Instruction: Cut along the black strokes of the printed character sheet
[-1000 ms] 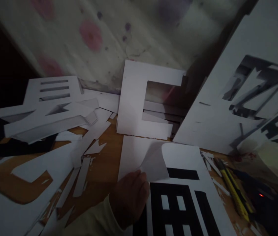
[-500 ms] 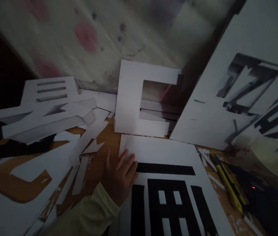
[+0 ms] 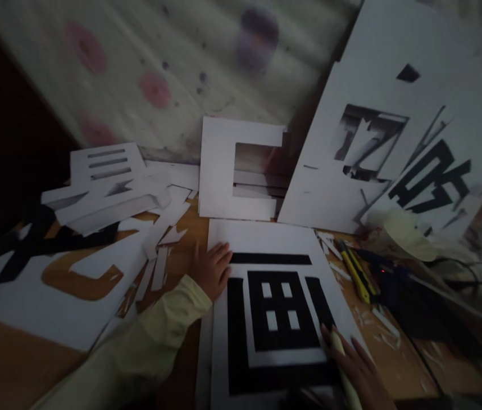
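A white board [image 3: 266, 234] with black shapes [image 3: 281, 341] lies on the wooden table. My left hand [image 3: 211, 269] rests at the board's upper left edge, fingers spread near the black bar [image 3: 270, 259], holding nothing. At the lower right, my right hand [image 3: 354, 364] is closed round a pale, slim handle [image 3: 345, 373] over the board's right side. Its tip is too dark to make out. Behind the board stands a white C-shaped cutout [image 3: 217, 171].
White cut shapes [image 3: 108, 188] and paper scraps lie left. A yellow cutter [image 3: 358, 273] and a dark tool with a red light [image 3: 383, 270], with cables, lie right. Tall white boards [image 3: 321, 171] with cut-outs lean behind. A flowered curtain [image 3: 206, 45] hangs at the back.
The view has shifted, so more of the board and table shows. My right hand with the pale handle has come into view at the lower right. My left hand remains at the board's edge.
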{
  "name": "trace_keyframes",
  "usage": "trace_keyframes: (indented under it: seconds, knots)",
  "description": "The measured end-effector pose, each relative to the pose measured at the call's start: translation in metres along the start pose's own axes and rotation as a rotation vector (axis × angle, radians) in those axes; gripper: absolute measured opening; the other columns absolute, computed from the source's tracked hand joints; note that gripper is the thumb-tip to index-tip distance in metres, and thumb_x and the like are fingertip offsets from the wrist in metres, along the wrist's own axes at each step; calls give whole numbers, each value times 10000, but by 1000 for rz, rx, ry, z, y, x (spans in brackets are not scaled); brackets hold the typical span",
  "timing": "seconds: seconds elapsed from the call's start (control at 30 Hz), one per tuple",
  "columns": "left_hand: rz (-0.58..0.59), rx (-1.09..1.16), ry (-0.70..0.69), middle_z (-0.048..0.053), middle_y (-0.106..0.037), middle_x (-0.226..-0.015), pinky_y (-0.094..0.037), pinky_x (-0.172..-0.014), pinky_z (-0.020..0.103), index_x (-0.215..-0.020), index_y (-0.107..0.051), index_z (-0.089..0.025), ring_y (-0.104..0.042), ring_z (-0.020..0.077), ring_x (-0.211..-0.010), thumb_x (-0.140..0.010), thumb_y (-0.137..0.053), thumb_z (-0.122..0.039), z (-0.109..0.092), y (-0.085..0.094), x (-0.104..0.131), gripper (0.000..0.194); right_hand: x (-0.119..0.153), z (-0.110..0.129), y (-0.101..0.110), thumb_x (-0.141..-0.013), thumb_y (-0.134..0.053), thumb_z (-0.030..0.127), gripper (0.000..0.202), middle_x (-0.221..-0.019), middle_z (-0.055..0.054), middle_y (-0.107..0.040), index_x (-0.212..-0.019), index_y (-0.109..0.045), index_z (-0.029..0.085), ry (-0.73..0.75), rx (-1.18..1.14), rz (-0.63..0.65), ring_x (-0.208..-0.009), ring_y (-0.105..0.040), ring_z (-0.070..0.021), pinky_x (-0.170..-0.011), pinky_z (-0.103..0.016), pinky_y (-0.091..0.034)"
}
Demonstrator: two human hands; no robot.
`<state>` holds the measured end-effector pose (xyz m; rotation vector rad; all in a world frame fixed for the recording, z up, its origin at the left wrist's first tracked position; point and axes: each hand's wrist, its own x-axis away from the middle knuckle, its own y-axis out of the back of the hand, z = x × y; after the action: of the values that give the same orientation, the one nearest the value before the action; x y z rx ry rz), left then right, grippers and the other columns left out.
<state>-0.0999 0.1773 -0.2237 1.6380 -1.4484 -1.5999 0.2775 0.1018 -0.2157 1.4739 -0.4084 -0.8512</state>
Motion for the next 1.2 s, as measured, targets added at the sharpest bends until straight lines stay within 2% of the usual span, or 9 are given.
trace_keyframes:
  seconds: [0.07,0.2,0.37,0.5,0.6,0.8,0.93,1.1,1.2]
  knots:
    - [90,7,-36,125,-515,-1373,-122,-1067,710,-1241,-557,-186,-485,300,-1252,-889,-477,-291,3,7,7,376,-8,14,7,-814,-569,379,596,-1389,-66,-512,-1374,-391,278,-82,-31,9,-1270,-482,-302,-1034,-504,-409]
    - [219,28,-154,148,-447,-1425,-28,-1054,733,-1296,-508,-191,-423,328,-1300,-873,-519,-427,6,25,25,485,-12,22,5,-803,-603,392,544,-1367,-96,-534,-1298,-436,242,-102,-76,8,-1289,-460,-299,-1075,-528,-351]
    - [373,105,-308,194,-351,-1474,4,-1047,726,-1407,-362,-191,-335,382,-1345,-638,-524,-817,7,41,46,1004,-8,17,1,-784,-645,411,561,-1390,-117,-507,-1270,-433,227,-101,-70,32,-1301,-447,-288,-1086,-522,-326]
    - [442,105,-303,219,-268,-1504,16,-1038,728,-1459,-243,-159,-244,401,-1382,-551,-431,-915,5,44,52,1197,-8,19,4,-776,-650,417,567,-1389,-120,-507,-1266,-438,227,-125,-89,41,-1303,-444,-287,-1090,-524,-319]
    - [408,96,-288,214,-288,-1498,-12,-1046,719,-1444,-289,-158,-243,397,-1382,-608,-418,-891,3,42,53,1120,-9,21,5,-772,-652,414,577,-1392,-123,-504,-1275,-436,232,-132,-89,38,-1304,-443,-286,-1096,-519,-312]
    - [261,68,-280,194,-414,-1436,-137,-1049,707,-1385,-399,-156,-374,372,-1324,-737,-429,-786,0,35,54,904,-9,23,7,-791,-638,430,585,-1392,-137,-500,-1295,-429,220,-119,-57,19,-1306,-442,-281,-1077,-509,-360]
    - [264,41,-241,196,-460,-1401,-137,-1050,717,-1404,-358,-129,-425,359,-1292,-751,-477,-741,-1,34,53,903,-8,24,8,-797,-623,452,572,-1398,-134,-494,-1297,-465,225,-129,-70,17,-1299,-449,-289,-1082,-522,-356]
    - [202,-17,-241,175,-493,-1380,-200,-1061,680,-1348,-460,-177,-462,354,-1267,-747,-563,-658,3,29,62,777,-8,25,11,-810,-587,499,590,-1405,-150,-477,-1308,-471,205,-123,-72,36,-1310,-428,-308,-1080,-547,-356]
    - [190,-34,-227,158,-497,-1380,-214,-1032,710,-1341,-468,-201,-467,361,-1262,-773,-549,-624,3,34,73,713,-9,28,14,-823,-560,522,603,-1416,-163,-459,-1313,-466,184,-134,-74,58,-1322,-409,-310,-1086,-553,-347]
